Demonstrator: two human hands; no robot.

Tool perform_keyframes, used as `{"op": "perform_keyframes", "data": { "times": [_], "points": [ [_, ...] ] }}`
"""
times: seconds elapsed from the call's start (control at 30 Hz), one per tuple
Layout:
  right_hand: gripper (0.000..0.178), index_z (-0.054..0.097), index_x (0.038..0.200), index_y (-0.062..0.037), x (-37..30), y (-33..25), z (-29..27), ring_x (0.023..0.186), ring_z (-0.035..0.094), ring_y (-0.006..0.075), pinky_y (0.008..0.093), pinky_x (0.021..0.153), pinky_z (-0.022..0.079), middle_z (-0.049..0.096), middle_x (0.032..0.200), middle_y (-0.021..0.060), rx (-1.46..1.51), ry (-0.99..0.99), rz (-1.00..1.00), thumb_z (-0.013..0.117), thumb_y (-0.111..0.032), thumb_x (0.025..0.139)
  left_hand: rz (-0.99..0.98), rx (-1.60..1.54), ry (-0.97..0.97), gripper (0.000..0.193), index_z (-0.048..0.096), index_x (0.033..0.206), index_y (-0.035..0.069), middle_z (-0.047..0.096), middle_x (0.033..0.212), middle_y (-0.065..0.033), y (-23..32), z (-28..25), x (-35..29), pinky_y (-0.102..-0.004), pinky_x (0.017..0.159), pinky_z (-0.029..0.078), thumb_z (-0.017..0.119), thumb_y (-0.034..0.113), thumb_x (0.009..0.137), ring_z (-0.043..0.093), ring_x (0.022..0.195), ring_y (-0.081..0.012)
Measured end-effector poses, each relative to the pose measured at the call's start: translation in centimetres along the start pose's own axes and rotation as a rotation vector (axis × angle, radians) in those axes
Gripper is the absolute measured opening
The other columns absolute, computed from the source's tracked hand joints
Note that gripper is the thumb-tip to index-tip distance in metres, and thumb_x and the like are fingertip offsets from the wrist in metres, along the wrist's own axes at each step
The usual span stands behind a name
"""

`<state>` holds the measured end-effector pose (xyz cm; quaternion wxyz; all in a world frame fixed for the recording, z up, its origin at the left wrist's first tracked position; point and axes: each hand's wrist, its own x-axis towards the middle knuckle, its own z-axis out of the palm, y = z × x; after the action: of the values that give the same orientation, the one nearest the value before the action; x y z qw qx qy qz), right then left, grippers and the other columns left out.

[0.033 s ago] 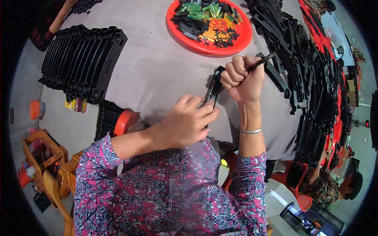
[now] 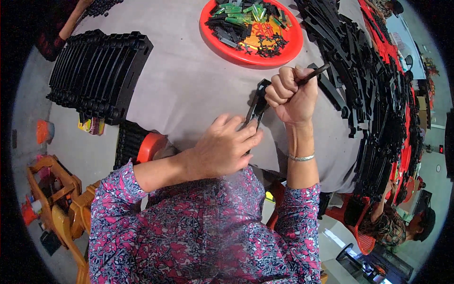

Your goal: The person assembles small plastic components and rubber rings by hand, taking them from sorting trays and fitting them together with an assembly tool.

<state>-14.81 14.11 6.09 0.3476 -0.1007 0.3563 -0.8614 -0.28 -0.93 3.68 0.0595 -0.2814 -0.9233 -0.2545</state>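
My left hand (image 2: 229,144) is closed around a long black plastic part (image 2: 257,105) just above my lap, at the table's near edge. The part slants up and away from me, and its lower end is hidden behind my fingers. My right hand (image 2: 292,94) makes a fist around a thin dark rod-like tool (image 2: 314,74). One end of the tool sticks out beyond my thumb, up to the right. Its other end points toward the black part; whether the two touch I cannot tell.
A red round tray (image 2: 288,59) holds green and black small pieces at the far middle. Long black parts (image 2: 350,61) are heaped along the right side. Rows of black parts (image 2: 97,75) stand at the left edge. Co-workers sit at far left and right.
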Motion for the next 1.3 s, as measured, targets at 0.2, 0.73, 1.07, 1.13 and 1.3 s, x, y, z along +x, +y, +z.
{"op": "perform_keyframes", "data": {
  "times": [0.2,0.73,1.07,1.13,1.3],
  "points": [
    [0.043,0.028,0.057,-0.0156,0.02,0.09,-0.01,0.044,0.014,0.0084,0.0275,0.041,0.013,0.021,0.049,-0.0054,-0.039,-0.023,-0.007,0.039,-0.039,0.092,0.013,0.016,0.019,0.058,0.057,0.123,0.008,0.056,0.128,-0.014,-0.01,0.11,0.03,-0.0472,0.094,0.04,0.074,0.027,0.071,0.052,0.112,-0.0319],
    [0.042,0.028,0.057,-0.0155,0.27,-0.23,-0.48,0.043,0.015,0.0085,0.0275,0.04,0.013,0.022,0.049,-0.0051,-0.008,-0.061,-0.001,0.041,-0.039,0.09,0.008,0.03,-0.017,0.058,0.056,0.125,0.008,0.056,0.128,-0.0145,0.03,-0.17,0.25,-0.0477,0.095,0.04,0.073,0.026,0.073,0.052,0.113,-0.0331],
    [0.046,0.028,0.059,-0.0169,0.41,-0.06,-0.35,0.043,0.015,0.0079,0.0269,0.04,0.013,0.021,0.05,-0.0062,-0.013,-0.027,0.042,0.037,-0.043,0.096,0.016,0.051,-0.021,0.058,0.056,0.125,0.008,0.056,0.129,-0.0142,0.01,-0.1,0.19,-0.0471,0.095,0.039,0.073,0.028,0.073,0.051,0.114,-0.0325],
    [0.049,0.027,0.06,-0.0178,0.42,-0.02,-0.31,0.043,0.015,0.0073,0.0265,0.04,0.013,0.021,0.05,-0.0069,-0.028,-0.025,0.041,0.034,-0.046,0.099,0.012,0.047,-0.028,0.059,0.056,0.125,0.008,0.055,0.129,-0.0141,0.04,-0.1,0.18,-0.047,0.095,0.039,0.072,0.029,0.073,0.051,0.114,-0.0325],
    [0.043,0.029,0.058,-0.0163,0.41,-0.18,-0.54,0.045,0.014,0.0085,0.0273,0.041,0.013,0.021,0.05,-0.006,-0.019,-0.061,0.058,0.039,-0.041,0.093,0.016,0.045,-0.041,0.059,0.056,0.125,0.008,0.055,0.129,-0.0141,0.07,-0.29,0.27,-0.047,0.095,0.039,0.072,0.028,0.073,0.051,0.115,-0.0326]
  ]
}}
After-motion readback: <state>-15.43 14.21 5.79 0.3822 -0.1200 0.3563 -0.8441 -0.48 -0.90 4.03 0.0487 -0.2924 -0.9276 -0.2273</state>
